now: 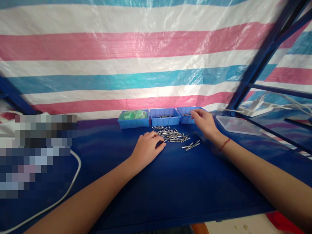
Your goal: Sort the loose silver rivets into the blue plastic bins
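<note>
A loose pile of thin silver metal pins (173,135) lies on the blue table (156,188). My left hand (147,148) rests at the pile's left edge, fingers bent, with a pin by its fingertips; whether it grips that pin is unclear. A smaller group of pins (191,145) lies to the right of the pile. My right hand (204,122) is over the front right of the right blue bin (187,119), its fingers bent together; anything between them is too small to make out. The middle blue bin (165,121) holds some pins.
Left of the middle bin, another blue bin (133,123) holds green packets. A clear plastic lid (237,125) and a white power strip (255,109) are at the right. A white cable (78,165) crosses the left side. Striped sheeting (136,78) hangs behind.
</note>
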Available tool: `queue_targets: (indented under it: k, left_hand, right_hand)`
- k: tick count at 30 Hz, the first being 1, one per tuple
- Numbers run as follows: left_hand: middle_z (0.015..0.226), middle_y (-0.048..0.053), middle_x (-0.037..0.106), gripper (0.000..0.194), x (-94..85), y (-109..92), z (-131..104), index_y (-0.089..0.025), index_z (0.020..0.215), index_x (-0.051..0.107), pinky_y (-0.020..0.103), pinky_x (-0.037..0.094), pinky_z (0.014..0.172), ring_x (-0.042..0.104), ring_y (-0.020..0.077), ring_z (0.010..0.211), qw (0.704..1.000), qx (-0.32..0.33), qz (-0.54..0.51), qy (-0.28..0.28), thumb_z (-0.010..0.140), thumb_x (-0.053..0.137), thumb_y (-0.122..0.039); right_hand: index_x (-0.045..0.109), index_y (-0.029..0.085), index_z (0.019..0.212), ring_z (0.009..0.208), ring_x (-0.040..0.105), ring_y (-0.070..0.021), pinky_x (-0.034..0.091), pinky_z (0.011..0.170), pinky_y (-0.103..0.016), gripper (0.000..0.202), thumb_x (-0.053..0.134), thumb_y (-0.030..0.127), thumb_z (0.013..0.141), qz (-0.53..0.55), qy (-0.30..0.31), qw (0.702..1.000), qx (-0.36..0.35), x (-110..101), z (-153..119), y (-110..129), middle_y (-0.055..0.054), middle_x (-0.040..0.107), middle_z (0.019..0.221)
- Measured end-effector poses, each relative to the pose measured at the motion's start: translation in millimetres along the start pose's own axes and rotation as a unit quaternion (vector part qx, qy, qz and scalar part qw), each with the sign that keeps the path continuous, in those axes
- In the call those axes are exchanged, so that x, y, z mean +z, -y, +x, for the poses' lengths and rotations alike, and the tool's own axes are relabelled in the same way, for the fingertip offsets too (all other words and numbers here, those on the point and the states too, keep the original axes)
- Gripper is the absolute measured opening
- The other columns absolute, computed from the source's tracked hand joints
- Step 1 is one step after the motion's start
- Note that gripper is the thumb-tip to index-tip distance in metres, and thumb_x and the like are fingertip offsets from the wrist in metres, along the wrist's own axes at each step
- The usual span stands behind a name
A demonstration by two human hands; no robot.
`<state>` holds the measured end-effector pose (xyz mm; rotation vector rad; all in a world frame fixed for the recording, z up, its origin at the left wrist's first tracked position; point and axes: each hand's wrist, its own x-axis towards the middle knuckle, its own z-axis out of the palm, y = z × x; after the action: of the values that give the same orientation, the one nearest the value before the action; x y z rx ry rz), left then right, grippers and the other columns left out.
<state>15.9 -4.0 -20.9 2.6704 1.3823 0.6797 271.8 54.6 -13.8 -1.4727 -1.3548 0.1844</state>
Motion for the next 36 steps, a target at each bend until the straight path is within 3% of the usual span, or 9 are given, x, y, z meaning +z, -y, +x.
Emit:
queue_targets:
  k: [6,12,20,30,36]
  left_hand:
    - [0.093,0.004,0.064,0.021,4.8,0.4,3.6,-0.023,0.094,0.07,0.031,0.045,0.073,0.061,0.0194,0.082,1.0,0.002,-0.017,-0.011,0.085,0.056,-0.035]
    - [0.089,0.004,0.063,0.023,6.3,-2.0,4.7,-0.021,0.088,0.069,0.027,0.046,0.071,0.062,0.0183,0.081,1.0,-0.003,-0.022,0.005,0.09,0.048,-0.029]
    - [0.089,0.004,0.057,0.022,5.1,4.7,2.8,-0.017,0.089,0.061,0.028,0.045,0.08,0.058,0.0164,0.085,0.985,-0.018,-0.151,-0.076,0.093,0.042,-0.026]
    - [0.083,0.003,0.054,0.02,2.7,1.7,1.7,-0.017,0.086,0.059,0.027,0.043,0.077,0.053,0.0141,0.078,0.978,0.003,-0.185,-0.101,0.092,0.042,-0.024]
    - [0.081,0.002,0.054,0.017,2.1,0.4,-0.4,-0.017,0.086,0.058,0.026,0.043,0.073,0.052,0.013,0.074,0.976,0.022,-0.187,-0.109,0.091,0.044,-0.025]
  right_hand:
    - [0.066,0.014,0.082,0.058,0.055,-0.0148,0.043,0.059,-0.028,0.023,0.05,0.031,0.08,-0.025,0.138,0.986,-0.089,11.4,-34.0,34.4,-0.005,0.066,0.073]
    - [0.066,0.015,0.078,0.054,0.053,-0.013,0.04,0.055,-0.026,0.022,0.049,0.028,0.081,-0.036,0.193,0.968,-0.155,17.8,-52.9,48.9,-0.002,0.064,0.064]
    - [0.066,0.015,0.085,0.052,0.048,-0.0103,0.04,0.049,-0.024,0.022,0.06,0.034,0.075,0.069,0.25,0.958,-0.119,17.4,-63.5,48.7,-0.001,0.061,0.068]
    - [0.063,0.016,0.079,0.056,0.051,-0.0116,0.043,0.054,-0.027,0.03,0.064,0.045,0.074,0.168,0.263,0.948,-0.062,13.4,-73.6,62.1,-0.003,0.062,0.071]
    - [0.06,0.016,0.075,0.055,0.049,-0.0109,0.041,0.052,-0.025,0.027,0.061,0.043,0.077,0.173,0.255,0.948,-0.084,11.1,-74.3,63.4,-0.001,0.058,0.066]
